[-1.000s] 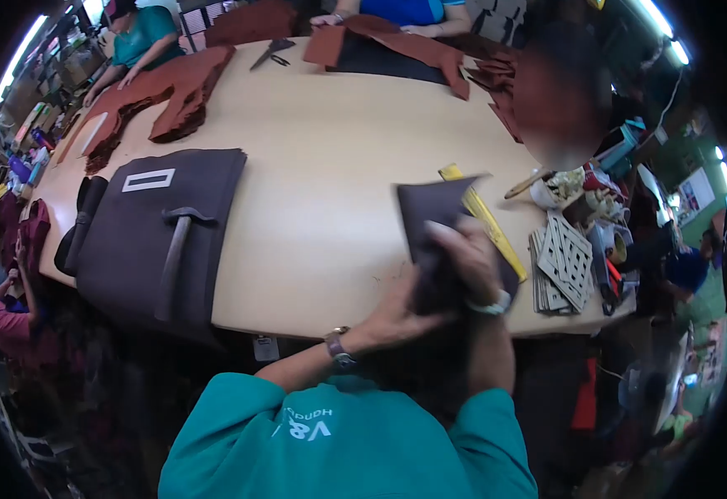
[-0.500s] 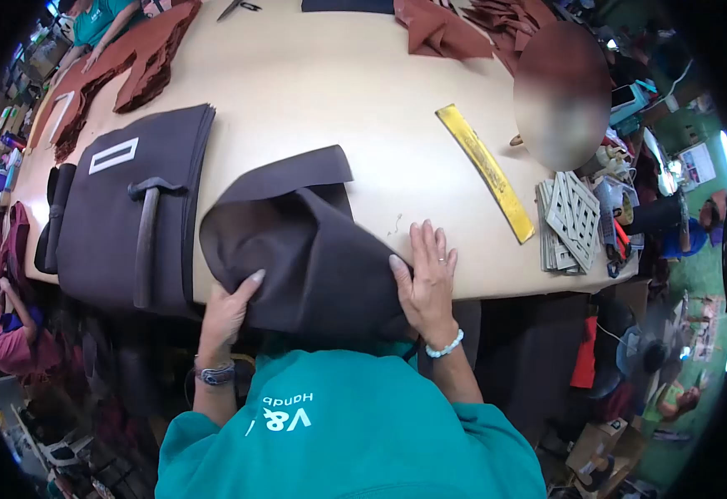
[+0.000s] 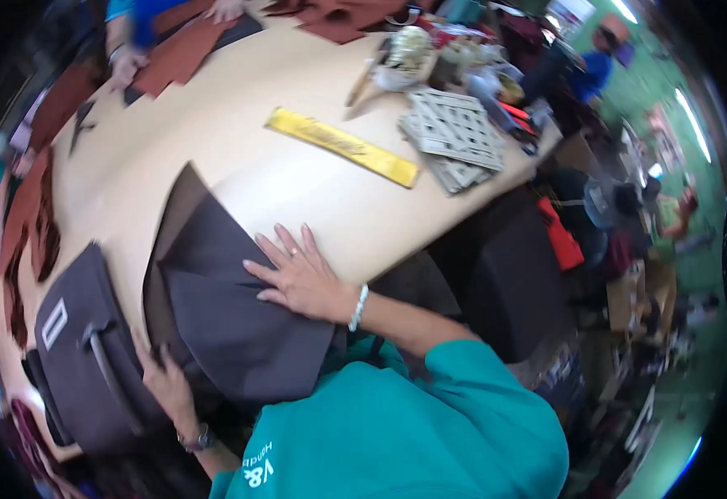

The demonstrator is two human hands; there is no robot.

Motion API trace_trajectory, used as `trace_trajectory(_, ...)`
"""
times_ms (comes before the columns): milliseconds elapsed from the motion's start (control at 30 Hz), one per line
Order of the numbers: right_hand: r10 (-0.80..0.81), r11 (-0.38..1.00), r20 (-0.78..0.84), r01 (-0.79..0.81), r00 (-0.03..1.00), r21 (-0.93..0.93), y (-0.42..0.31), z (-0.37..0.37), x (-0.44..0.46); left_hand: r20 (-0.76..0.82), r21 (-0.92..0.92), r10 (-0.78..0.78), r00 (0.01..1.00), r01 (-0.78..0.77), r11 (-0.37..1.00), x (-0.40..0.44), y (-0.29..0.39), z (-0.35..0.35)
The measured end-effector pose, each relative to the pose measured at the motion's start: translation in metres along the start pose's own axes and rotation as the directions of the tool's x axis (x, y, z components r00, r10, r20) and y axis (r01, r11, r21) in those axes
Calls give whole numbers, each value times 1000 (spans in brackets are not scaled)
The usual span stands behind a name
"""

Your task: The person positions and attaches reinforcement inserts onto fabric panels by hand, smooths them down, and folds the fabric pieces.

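Observation:
A dark brown leather-like sheet lies folded and bulging at the table's near edge, one corner pointing up and away. My right hand rests flat on its right side, fingers spread. At the sheet's lower left edge, my left hand is closed around the material; its fingertips are partly blurred. Just left of that hand is a stack of dark sheets. On the stack lie a hammer and a small white rectangular frame.
A yellow ruler-like strip lies across the table. Beyond it are white slotted templates and cluttered tools. Reddish-brown pieces lie at the far side, under another person's hand. Scissors lie at the left.
The view has turned to the right. My right hand has gone from the sheet's right edge to lying on top of it. The sheet's upper flap has folded differently, into a pointed corner.

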State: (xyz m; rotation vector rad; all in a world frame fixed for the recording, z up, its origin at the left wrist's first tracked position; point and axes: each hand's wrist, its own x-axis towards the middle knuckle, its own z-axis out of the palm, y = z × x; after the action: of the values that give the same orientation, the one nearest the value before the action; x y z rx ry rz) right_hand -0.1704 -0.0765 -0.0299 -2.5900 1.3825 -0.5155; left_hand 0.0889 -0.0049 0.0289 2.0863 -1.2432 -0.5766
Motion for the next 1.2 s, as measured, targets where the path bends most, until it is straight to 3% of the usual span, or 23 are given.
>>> trace_trajectory(67,-58,997,5,58,998,-49,44,-5,19,-73,-40,278,958,-281,959,7,-31,-4)
trace_trajectory(100,-96,991,3,96,995,-91,67,-6,33,-25,-56,262,965,-263,963,7,-34,-7)
trace_trajectory(200,-138,973,-14,133,990,-190,107,-18,77,-98,50,252,963,-249,967,-6,-28,7)
trace_trajectory(233,-148,967,-16,141,989,-211,105,-23,86,-150,186,321,935,-292,938,-12,-16,12)
trace_trajectory(267,-129,938,-54,105,990,-330,99,-25,93,-183,394,467,865,-370,841,-11,-13,18)
trace_trajectory(300,-111,889,-116,46,987,-456,86,-25,97,-143,559,518,844,-362,746,-8,-9,20)
trace_trajectory(333,-102,826,-184,-20,978,-563,69,-24,97,-153,587,552,820,-374,718,-9,6,22)
trace_trajectory(400,-29,874,-200,-72,979,-480,15,-35,77,9,518,593,805,-511,686,-1,32,26)
trace_trajectory(467,71,987,-243,-104,967,-124,-21,-20,48,168,456,662,730,-653,604,15,41,44)
trace_trajectory(533,211,977,-149,-213,966,2,-40,-5,20,233,458,667,708,-685,567,29,42,66)
trace_trajectory(600,290,956,-146,-292,946,6,-39,4,-2,266,501,669,695,-692,520,41,27,77)
trace_trajectory(667,359,929,-85,-365,929,-62,-22,0,-16,240,452,604,760,-638,623,39,7,80)
trace_trajectory(800,509,825,-267,-552,819,-122,11,-27,-23,211,477,505,837,-539,694,19,-9,71)
trace_trajectory(867,580,769,-347,-636,736,-65,22,-36,-23,181,496,477,860,-498,711,8,-12,67)
trace_trajectory(967,423,900,-400,-429,813,80,33,-24,-8,135,508,457,879,-458,730,-9,-10,66)
trace_trajectory(1000,276,956,-522,-286,807,62,23,-28,8,187,506,411,892,-447,738,-12,-8,65)
trace_trajectory(1067,278,928,-552,-70,786,367,0,-34,36,289,506,323,901,-430,748,-15,-6,59)
trace_trajectory(1167,119,876,-652,230,748,424,-23,-46,45,185,472,472,862,-499,727,-22,-10,59)
trace_trajectory(1200,129,894,-603,172,787,415,-16,-50,38,146,450,509,848,-515,729,-25,-9,58)
